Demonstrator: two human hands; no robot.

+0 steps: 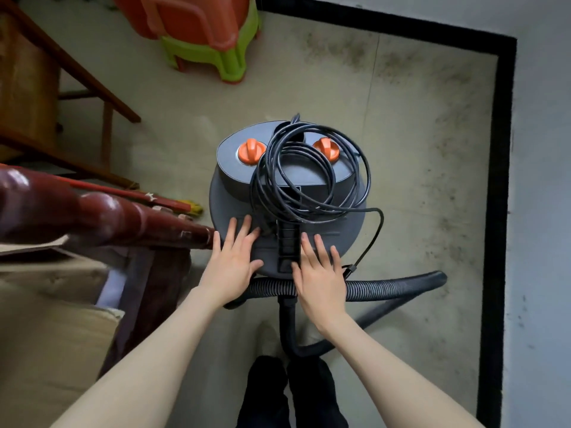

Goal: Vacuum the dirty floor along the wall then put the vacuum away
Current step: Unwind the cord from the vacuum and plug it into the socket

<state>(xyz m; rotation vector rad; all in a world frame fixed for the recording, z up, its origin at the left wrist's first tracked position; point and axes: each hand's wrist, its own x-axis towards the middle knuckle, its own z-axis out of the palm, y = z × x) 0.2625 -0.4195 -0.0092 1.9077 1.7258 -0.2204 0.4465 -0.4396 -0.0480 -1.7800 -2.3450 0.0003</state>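
Observation:
A grey canister vacuum (234, 193) with two orange knobs stands on the floor in the middle of the view. Its black power cord (312, 168) lies coiled on the lid. My left hand (234, 261) rests flat on the near left of the lid, fingers straight. My right hand (318, 270) lies flat on the near right, beside the black ribbed handle (287, 242). The ribbed hose (389, 288) loops along the floor behind my hands, out to the right. Dark dirt (426, 97) speckles the pale floor along the black skirting and the wall at the right.
Stacked orange and green plastic stools (216, 41) stand at the top. A wooden ladder frame (77, 88) and a dark red turned post (102, 214) sit at the left, with a red-handled broom (139, 196) beneath. The black skirting (497, 180) bounds the floor at the right.

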